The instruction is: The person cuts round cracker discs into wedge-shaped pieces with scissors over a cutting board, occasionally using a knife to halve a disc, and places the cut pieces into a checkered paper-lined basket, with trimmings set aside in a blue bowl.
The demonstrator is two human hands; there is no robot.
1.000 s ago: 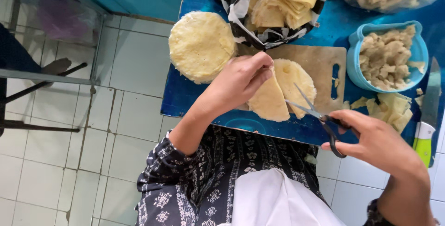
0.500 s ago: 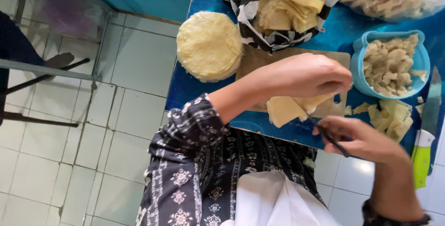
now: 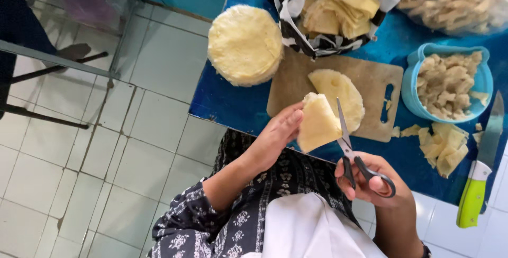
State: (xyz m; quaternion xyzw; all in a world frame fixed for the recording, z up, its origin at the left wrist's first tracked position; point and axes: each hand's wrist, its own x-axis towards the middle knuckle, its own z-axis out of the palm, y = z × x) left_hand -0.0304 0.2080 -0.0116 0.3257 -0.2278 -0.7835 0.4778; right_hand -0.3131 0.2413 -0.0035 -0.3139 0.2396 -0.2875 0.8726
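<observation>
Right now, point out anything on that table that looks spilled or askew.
A few cut scraps lie loose on the blue table, between the cutting board and the blue bowl. A green-handled knife lies near the table's edge. Nothing else stands out.

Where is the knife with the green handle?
In the head view, the green-handled knife lies at the far right edge of the blue table, just right of the pile of cut pieces and below the blue bowl.
</observation>
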